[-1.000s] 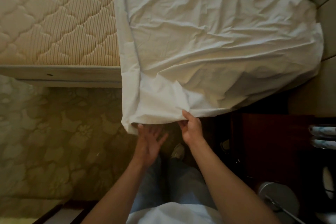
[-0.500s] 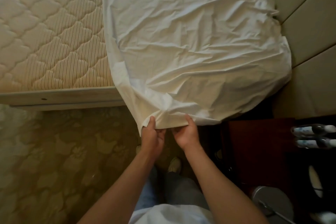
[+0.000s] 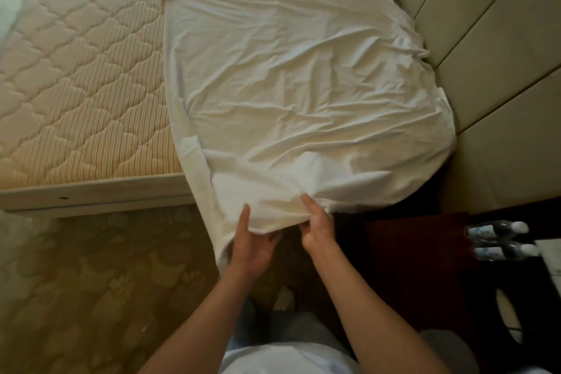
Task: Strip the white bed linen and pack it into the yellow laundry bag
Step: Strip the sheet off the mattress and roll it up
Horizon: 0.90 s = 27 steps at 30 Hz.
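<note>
Left hand (image 3: 253, 244) and right hand (image 3: 317, 223) both pinch the white sheet's (image 3: 303, 85) hanging hem beside the bare mattress (image 3: 82, 85); cloth looks light, limp, best gathered by its edge.

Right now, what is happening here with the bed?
A person is stripping the bed. Both hands hold the near edge of the white sheet where it hangs over the mattress corner: the left hand pinches it from below with the thumb on top, and the right hand grips the bunched fabric beside it. The left part of the quilted mattress is already bare. The sheet covers the rest. No yellow laundry bag is in view.
</note>
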Tool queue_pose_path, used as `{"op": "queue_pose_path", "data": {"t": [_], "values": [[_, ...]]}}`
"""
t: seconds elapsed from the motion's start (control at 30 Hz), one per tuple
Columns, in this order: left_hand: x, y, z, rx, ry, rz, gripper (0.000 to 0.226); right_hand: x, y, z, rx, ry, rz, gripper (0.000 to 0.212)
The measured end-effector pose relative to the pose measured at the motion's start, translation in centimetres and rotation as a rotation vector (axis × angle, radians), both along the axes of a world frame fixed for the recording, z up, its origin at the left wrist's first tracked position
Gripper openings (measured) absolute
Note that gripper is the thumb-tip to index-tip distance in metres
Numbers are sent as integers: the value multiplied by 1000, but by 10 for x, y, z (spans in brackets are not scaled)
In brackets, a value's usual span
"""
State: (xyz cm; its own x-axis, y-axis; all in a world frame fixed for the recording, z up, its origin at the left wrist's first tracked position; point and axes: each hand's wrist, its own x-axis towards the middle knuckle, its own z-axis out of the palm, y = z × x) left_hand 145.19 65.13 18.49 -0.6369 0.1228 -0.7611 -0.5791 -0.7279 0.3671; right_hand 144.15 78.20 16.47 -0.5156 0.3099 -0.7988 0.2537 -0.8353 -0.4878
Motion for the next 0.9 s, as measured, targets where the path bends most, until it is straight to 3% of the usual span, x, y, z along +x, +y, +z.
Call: {"op": "queue_pose_path", "data": {"t": [0.1, 0.2, 0.43, 0.63, 0.77, 0.87, 0.9], "values": [[-3, 29, 4, 4, 51, -110, 45, 2, -1, 4, 98, 25, 69, 48], [-18, 52, 10, -45, 36, -63, 43, 1, 11, 12, 90, 51, 64, 49], [-33, 70, 24, -73, 22, 50, 26, -12, 51, 16, -308, 185, -71, 47], [-32, 55, 31, -145, 58, 129, 34, -24, 83, 25, -213, 44, -168, 44], [-30, 52, 27, -261, -2, 205, 41, -17, 97, 27, -145, 4, -196, 17], [-27, 57, 25, -210, -74, 285, 46, -4, 94, 23, -101, -76, -227, 17], [-24, 59, 24, -192, -80, 299, 44, 0, 92, 21, -88, -120, -246, 26]]}}
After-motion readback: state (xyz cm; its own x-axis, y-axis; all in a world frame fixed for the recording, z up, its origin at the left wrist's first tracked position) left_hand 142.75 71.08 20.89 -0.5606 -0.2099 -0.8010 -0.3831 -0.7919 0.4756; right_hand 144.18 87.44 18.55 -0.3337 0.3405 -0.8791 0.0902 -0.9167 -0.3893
